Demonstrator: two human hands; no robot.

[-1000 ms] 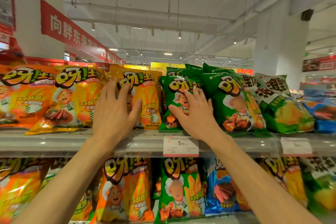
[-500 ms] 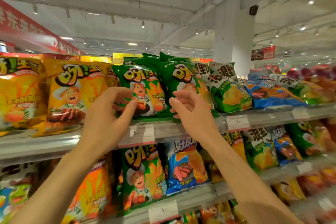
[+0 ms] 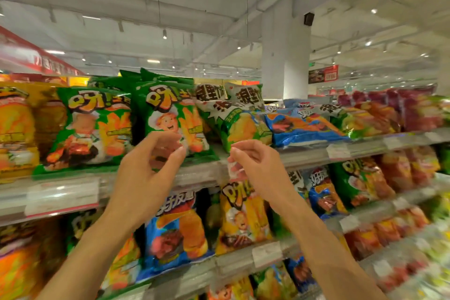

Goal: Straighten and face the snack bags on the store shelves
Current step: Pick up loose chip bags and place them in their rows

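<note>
Since a second ago our view has swung right; the orange bags are now at frame left. Our left hand [image 3: 148, 165] has come off them — fingers loosely curled, grasping nothing, before the green bags [image 3: 170, 117]. Right hand [image 3: 255, 165] likewise released, near the tilted corn bag [image 3: 241, 126] — likely next to straighten.

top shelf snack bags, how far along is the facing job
Done, it seems: the two green chip bags on the top shelf stand upright, faces forward. In hand: nothing; the left hand and right hand hover with fingers loosely curled, holding nothing. Left: the white-and-green bags and the blue bag further right lie tilted or flat.
</note>
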